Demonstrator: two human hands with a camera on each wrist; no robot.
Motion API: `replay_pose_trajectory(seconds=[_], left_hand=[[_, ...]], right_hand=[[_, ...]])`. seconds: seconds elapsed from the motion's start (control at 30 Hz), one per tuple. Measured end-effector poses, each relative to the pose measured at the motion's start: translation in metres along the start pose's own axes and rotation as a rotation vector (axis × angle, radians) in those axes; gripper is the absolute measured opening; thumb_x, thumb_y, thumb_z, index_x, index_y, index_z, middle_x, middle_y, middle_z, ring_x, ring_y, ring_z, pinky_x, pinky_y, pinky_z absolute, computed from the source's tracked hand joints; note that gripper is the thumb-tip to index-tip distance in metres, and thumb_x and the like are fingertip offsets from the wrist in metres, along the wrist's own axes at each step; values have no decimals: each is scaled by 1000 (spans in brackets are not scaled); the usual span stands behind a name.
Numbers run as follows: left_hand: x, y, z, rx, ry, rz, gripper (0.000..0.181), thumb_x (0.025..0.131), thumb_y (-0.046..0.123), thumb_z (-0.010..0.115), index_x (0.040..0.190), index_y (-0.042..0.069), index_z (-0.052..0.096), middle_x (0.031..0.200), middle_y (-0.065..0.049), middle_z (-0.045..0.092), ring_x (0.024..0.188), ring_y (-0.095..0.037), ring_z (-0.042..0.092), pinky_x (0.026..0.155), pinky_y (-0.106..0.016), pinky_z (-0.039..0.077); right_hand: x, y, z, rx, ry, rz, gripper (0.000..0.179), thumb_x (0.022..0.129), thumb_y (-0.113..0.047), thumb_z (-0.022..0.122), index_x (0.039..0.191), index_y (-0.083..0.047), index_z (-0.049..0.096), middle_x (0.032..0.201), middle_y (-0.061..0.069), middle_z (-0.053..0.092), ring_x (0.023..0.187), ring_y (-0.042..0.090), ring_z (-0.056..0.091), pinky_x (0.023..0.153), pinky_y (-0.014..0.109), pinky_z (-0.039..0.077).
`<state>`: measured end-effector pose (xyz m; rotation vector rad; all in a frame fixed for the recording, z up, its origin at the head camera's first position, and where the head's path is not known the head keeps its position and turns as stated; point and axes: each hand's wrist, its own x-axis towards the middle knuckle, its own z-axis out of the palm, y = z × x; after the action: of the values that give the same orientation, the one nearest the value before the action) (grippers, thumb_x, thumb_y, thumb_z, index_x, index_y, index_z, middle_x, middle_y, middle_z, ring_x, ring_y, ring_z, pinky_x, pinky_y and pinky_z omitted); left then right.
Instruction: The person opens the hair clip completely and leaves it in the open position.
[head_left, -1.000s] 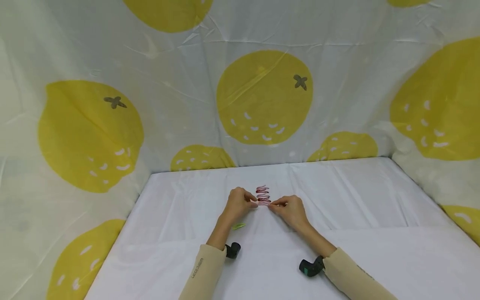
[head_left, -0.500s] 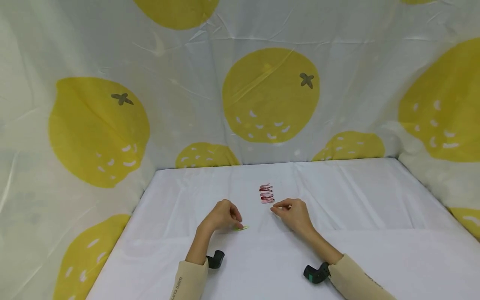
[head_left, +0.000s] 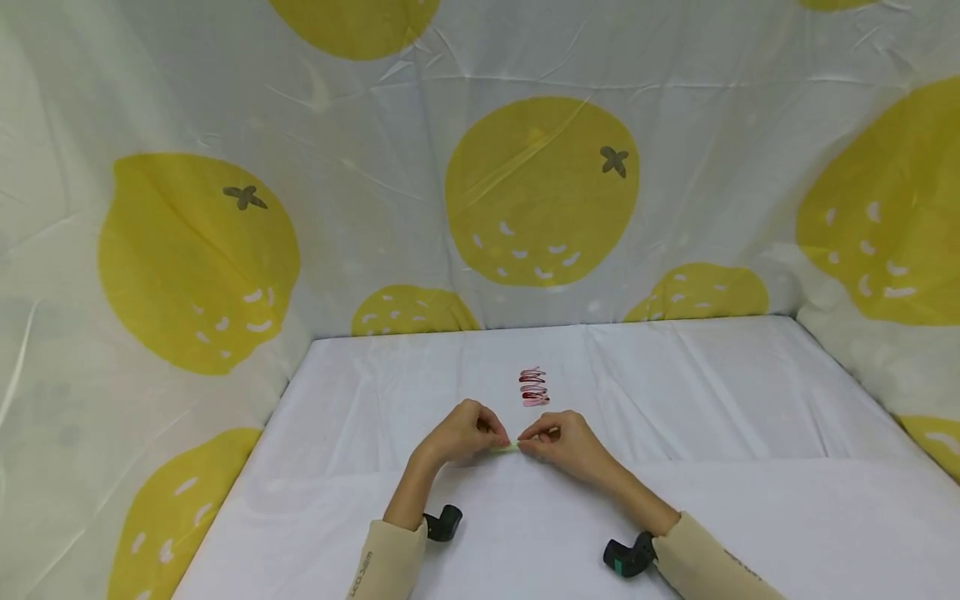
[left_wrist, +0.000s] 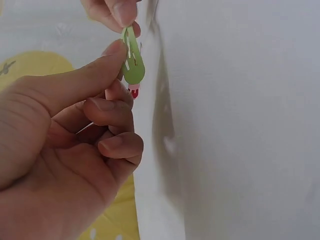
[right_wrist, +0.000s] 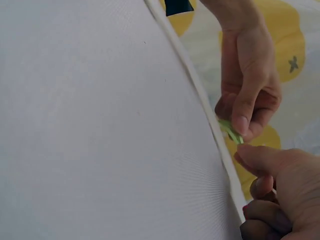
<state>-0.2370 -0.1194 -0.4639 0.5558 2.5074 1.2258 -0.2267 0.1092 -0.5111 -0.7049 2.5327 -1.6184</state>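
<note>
A green snap hair clip [left_wrist: 134,73] is held between both hands, a little above the white table. My left hand [head_left: 463,432] pinches it along one side with thumb and forefinger, leaving its wide rounded end showing in the left wrist view. At the narrow end, the thumb and fingertips of my right hand [head_left: 567,443] grip the clip. The right wrist view shows the same green clip [right_wrist: 231,131] bridging the two hands, partly covered by left fingers. Beyond them, several red and pink hair clips [head_left: 534,388] lie in a column on the table.
White cloth covers the table [head_left: 675,392], with a fold line running across it. A lemon-print curtain [head_left: 360,183] hangs behind and along the sides. Black wrist cameras [head_left: 444,523] stick out from both sleeves.
My left hand has left the red and pink column, picked up the green clip and brought it right. My right hand has come nearer and gripped its end.
</note>
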Motion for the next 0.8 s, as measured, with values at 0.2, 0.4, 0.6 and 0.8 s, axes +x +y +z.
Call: replay_pose_trajectory(seconds=[0.2, 0.4, 0.6, 0.8], left_hand=[[2, 2, 1, 8, 52, 26, 6, 86, 5, 82, 87, 0, 78, 78, -5, 71, 66, -8, 53, 60, -20, 43], [4, 3, 0, -41, 124, 26, 6, 86, 5, 81, 89, 1, 78, 82, -6, 71, 68, -10, 55, 62, -21, 45], [8, 3, 3, -43, 222, 114, 13, 80, 4, 87, 90, 4, 79, 78, -7, 64, 67, -9, 50, 61, -19, 40], [12, 5, 7, 7, 319, 232, 12, 78, 3, 88, 87, 6, 81, 76, -4, 64, 66, -6, 47, 60, -17, 38]], right_hand=[[3, -1, -8, 100, 18, 103, 11, 92, -22, 79, 93, -11, 81, 86, 3, 70, 63, 5, 56, 57, 19, 43], [7, -3, -18, 119, 61, 163, 17, 94, -23, 77, 96, -6, 80, 96, 8, 76, 72, 10, 60, 65, 22, 48], [9, -1, -20, 84, 87, 175, 17, 94, -24, 76, 95, -9, 81, 97, 6, 78, 83, 11, 58, 71, 23, 46], [9, -1, -21, 147, 90, 211, 19, 96, -23, 74, 100, -6, 81, 104, 6, 79, 95, 12, 60, 82, 26, 47]])
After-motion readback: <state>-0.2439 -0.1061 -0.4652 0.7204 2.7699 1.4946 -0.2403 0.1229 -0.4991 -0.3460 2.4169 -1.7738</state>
